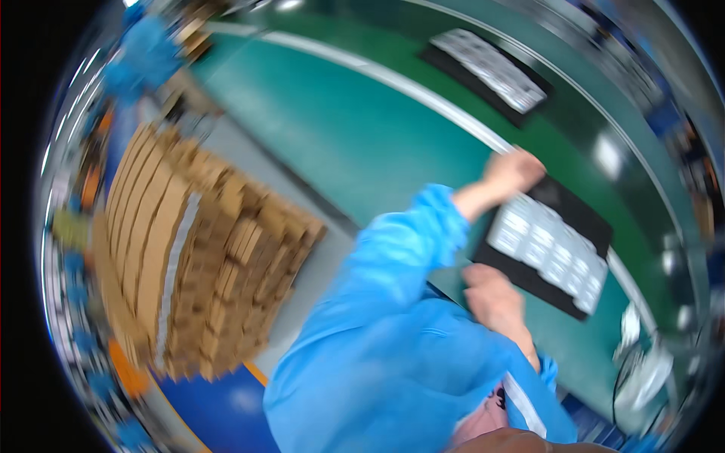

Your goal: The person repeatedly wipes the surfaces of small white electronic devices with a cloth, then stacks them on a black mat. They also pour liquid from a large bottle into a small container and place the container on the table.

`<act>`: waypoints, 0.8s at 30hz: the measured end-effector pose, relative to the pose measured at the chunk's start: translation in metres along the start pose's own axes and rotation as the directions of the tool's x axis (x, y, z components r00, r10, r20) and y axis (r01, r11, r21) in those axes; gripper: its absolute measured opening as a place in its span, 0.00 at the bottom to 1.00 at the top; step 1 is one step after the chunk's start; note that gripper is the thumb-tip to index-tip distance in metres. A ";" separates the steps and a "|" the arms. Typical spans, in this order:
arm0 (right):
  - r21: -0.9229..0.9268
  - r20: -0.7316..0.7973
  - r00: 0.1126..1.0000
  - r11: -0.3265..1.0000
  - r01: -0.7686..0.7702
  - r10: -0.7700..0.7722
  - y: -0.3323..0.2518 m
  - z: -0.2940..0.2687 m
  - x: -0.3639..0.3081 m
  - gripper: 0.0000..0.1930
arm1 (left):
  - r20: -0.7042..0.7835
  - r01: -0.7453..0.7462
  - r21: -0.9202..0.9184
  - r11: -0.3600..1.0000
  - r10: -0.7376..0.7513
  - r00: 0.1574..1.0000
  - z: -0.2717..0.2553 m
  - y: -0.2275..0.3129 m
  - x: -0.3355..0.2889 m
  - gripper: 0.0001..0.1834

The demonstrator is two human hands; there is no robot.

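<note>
A black board (pixel 559 195) carries a pale, translucent moulded tray (pixel 547 245) with rows of compartments. It lies tilted across the white rail, partly over the green belt and partly over the near worktop. My left hand (pixel 516 170) is at the board's far left corner, its fingers closed on the edge. Close to the near left corner is my right hand (pixel 492 296), fingers curled in. Motion blurs it, and I cannot make out what it holds, if anything. Blue sleeves cover both my arms.
Another black board with a pale tray (pixel 491 68) lies farther up the green belt. A white rail (pixel 393 79) divides the belt from the teal worktop (pixel 340 143). Flat brown cardboard (pixel 219 264) is stacked at left. A person in blue (pixel 143 60) is far left. Clear plastic (pixel 649 377) lies lower right.
</note>
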State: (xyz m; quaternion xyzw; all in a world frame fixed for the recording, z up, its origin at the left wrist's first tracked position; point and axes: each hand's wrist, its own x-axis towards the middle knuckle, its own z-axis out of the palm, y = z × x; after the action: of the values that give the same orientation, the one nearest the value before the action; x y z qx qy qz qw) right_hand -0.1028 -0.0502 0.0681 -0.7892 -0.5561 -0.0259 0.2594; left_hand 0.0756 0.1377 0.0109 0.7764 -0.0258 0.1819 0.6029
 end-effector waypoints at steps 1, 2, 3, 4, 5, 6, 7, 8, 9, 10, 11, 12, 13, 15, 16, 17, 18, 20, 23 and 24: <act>0.054 0.034 0.995 0.995 0.087 -0.089 -0.001 0.005 -0.008 0.14 | -0.045 0.014 0.090 0.996 -0.010 0.999 -0.009 -0.008 0.002 0.11; 0.130 0.055 0.977 0.972 0.196 -0.204 -0.005 0.007 -0.006 0.16 | -0.076 0.061 -0.005 0.998 -0.061 0.995 -0.031 -0.022 0.006 0.13; 0.066 0.036 0.988 0.986 0.150 -0.153 0.006 0.006 -0.019 0.16 | -0.088 0.085 0.073 0.994 -0.079 0.993 -0.028 -0.012 0.010 0.14; 0.025 0.012 0.988 0.988 0.155 -0.156 0.011 0.008 -0.026 0.17 | -0.124 -0.002 0.134 0.991 0.018 0.992 -0.040 -0.018 0.012 0.15; -0.012 -0.004 0.985 0.985 0.170 -0.170 0.012 0.010 -0.034 0.17 | -0.130 -0.003 0.088 0.996 0.014 0.991 -0.051 -0.027 0.013 0.12; -0.037 -0.040 0.989 0.989 0.144 -0.145 0.017 0.013 -0.043 0.17 | -0.093 0.027 0.134 0.991 -0.015 0.996 -0.054 -0.028 0.014 0.12; -0.061 -0.070 0.989 0.990 0.129 -0.134 0.020 0.016 -0.051 0.17 | -0.050 0.040 0.211 0.977 -0.030 0.998 -0.055 -0.024 0.012 0.11; -0.092 -0.094 0.989 0.990 0.104 -0.113 0.018 0.015 -0.059 0.17 | 0.006 0.021 0.263 0.965 -0.023 1.000 -0.046 -0.008 0.008 0.11; -0.089 -0.130 0.987 0.993 0.079 -0.090 0.019 0.012 -0.062 0.18 | 0.042 -0.051 0.357 0.933 0.038 0.998 -0.048 -0.005 0.006 0.11; -0.080 -0.162 0.984 0.995 0.057 -0.069 0.021 0.009 -0.067 0.19 | 0.081 -0.119 0.444 0.888 0.093 0.992 -0.048 -0.005 0.003 0.11; -0.072 -0.194 0.980 0.997 0.034 -0.048 0.024 0.006 -0.073 0.20 | 0.080 -0.105 0.430 0.897 0.078 0.994 -0.048 -0.005 0.002 0.12; -0.120 -0.282 0.959 0.993 -0.014 -0.020 0.025 -0.001 -0.077 0.19 | 0.079 -0.091 0.422 0.902 0.063 0.995 -0.050 -0.003 0.002 0.12; -0.167 -0.368 0.930 0.984 -0.066 0.000 0.027 -0.015 -0.081 0.19 | 0.087 -0.120 0.426 0.897 0.091 0.992 -0.055 -0.005 0.004 0.12; -0.242 -0.579 0.814 0.944 -0.222 0.043 0.036 -0.033 -0.090 0.19 | 0.111 -0.136 0.458 0.879 0.095 0.989 -0.062 -0.006 0.004 0.13; -0.271 -0.621 0.778 0.905 -0.328 0.096 0.044 -0.040 -0.105 0.23 | 0.118 -0.139 0.430 0.892 0.097 0.988 -0.060 -0.006 0.005 0.13; -0.212 -0.621 0.755 0.883 -0.419 0.209 0.048 -0.049 -0.109 0.27 | 0.117 -0.156 0.423 0.892 0.117 0.986 -0.067 -0.011 0.006 0.12; -0.156 -0.616 0.716 0.840 -0.520 0.329 0.051 -0.058 -0.115 0.32 | 0.107 -0.136 0.397 0.908 0.102 0.989 -0.068 -0.011 0.005 0.14; -0.165 -0.472 0.761 0.804 -0.572 0.445 0.058 -0.069 -0.127 0.41 | 0.120 -0.178 0.519 0.836 0.135 0.983 -0.062 -0.012 0.006 0.19; -0.079 -0.371 0.781 0.821 -0.566 0.503 0.079 -0.060 -0.141 0.51 | 0.127 -0.086 0.430 0.899 0.034 0.991 -0.060 -0.016 0.011 0.20; -0.037 -0.400 0.776 0.838 -0.545 0.487 0.082 -0.058 -0.138 0.50 | 0.186 -0.205 0.504 0.839 0.126 0.974 -0.066 -0.017 0.014 0.19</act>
State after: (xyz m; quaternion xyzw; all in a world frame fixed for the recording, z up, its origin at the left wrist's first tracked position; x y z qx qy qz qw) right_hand -0.0677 -0.2151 0.0420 -0.9087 -0.2540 -0.1457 0.2976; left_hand 0.0767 0.2075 0.0134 0.9162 -0.0866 0.1768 0.3490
